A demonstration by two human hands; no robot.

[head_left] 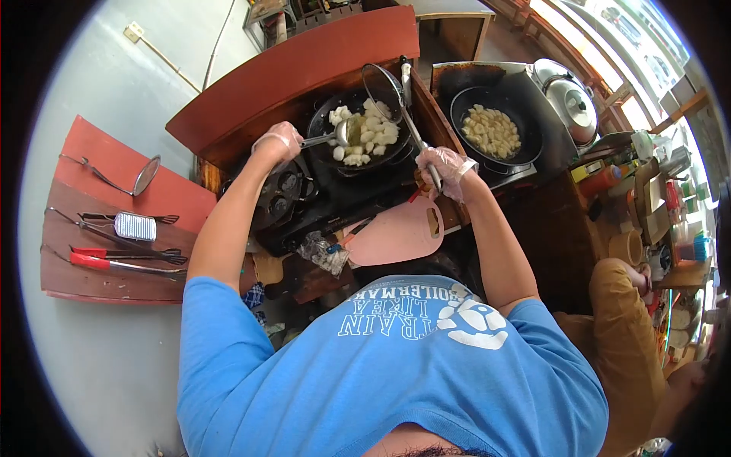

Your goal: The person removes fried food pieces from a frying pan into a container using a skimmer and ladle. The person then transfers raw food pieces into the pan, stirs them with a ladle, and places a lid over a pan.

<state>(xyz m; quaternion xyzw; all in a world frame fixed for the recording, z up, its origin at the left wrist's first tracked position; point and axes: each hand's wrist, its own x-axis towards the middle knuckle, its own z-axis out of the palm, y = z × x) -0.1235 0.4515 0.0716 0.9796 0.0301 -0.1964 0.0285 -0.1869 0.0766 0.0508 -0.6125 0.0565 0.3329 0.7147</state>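
My left hand (280,143), in a clear plastic glove, is closed around the handle of a metal ladle (343,135). The ladle's bowl dips into a dark frying pan (317,122) among pale, lumpy food pieces (373,135) and yellowish liquid. My right hand (445,169), gloved too, grips the long handle of a wire-mesh strainer (384,93). The round mesh of this strainer is tilted above the pan's far right edge. To the right, a larger wok (533,145) holds many yellowish pieces (491,131) in oil.
Another burner (282,194) sits left of the pan. A pink cutting board (400,234) lies in front of me. Tongs (114,262) and a grater (135,227) hang on the red panel at left. A lidded pot (571,110) stands far right, with a seated person's leg (628,343) below.
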